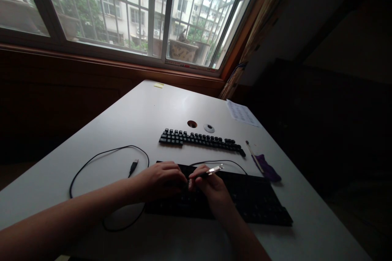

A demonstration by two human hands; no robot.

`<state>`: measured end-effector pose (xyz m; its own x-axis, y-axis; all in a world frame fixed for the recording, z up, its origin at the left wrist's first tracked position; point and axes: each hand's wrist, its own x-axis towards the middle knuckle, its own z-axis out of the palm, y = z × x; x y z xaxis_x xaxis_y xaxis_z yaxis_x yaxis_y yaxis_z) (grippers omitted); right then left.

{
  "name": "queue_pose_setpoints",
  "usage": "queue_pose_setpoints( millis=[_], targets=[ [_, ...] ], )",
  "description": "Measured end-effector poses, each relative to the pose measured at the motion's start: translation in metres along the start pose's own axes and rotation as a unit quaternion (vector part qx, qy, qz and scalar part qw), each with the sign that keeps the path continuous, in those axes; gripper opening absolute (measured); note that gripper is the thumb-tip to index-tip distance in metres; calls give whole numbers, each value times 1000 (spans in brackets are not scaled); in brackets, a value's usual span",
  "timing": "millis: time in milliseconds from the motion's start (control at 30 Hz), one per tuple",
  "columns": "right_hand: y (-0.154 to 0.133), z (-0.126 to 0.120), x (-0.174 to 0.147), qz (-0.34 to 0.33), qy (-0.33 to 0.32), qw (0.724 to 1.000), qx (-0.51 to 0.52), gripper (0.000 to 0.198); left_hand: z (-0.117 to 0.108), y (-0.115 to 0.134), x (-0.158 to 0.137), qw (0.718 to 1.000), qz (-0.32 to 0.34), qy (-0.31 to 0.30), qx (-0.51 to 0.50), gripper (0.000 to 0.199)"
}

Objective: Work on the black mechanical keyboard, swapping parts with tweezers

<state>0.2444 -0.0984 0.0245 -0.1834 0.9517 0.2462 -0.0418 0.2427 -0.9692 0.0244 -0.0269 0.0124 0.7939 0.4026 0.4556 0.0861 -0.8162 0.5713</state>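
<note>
A black keyboard (254, 200) lies on the white table. My left hand (167, 179) rests over its left half, fingers curled and close together with the tips bent down. Whatever those fingertips may pinch is hidden in shadow. Close beside them, my right hand (211, 185) pinches a slim tool (214, 169) with a dark shaft and a shiny metal end pointing up to the right. The tool's lower end is near the keys, and I cannot tell whether it touches one. Behind the keyboard, black keycaps (202, 139) stand in rows.
A black USB cable (134, 167) loops on the left. To the right, a thin brush (255, 157) lies against a purple cloth (268, 169). Farther back are a round hole (192, 124), its grey cover (209, 128), printed paper (243, 113) and a yellow note (159, 85).
</note>
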Motion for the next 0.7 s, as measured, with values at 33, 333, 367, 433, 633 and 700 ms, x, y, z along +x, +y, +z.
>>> queue_pose_setpoints(
  millis=[33, 333, 367, 433, 633, 700],
  targets=[
    [1, 0, 0, 3, -4, 1000, 7, 14, 1, -1, 0, 1000, -2, -3, -5, 21],
    [4, -1, 0, 1, 0, 1000, 8, 13, 0, 2, -1, 995, -32, -22, -93, 23],
    [4, -2, 0, -2, 1, 1000, 8, 13, -1, 2, -1, 994, -37, -25, -96, 23],
    [4, -2, 0, -7, 3, 1000, 7, 13, -2, 2, -1, 994, -44, -26, -96, 25],
    [3, -2, 0, -17, 18, 1000, -5, 15, -4, 1, -1, 995, -57, -26, -75, 28],
    [4, -2, 0, -20, 26, 999, -2, 15, -5, 3, -1, 995, -66, -23, -69, 28]
  ],
)
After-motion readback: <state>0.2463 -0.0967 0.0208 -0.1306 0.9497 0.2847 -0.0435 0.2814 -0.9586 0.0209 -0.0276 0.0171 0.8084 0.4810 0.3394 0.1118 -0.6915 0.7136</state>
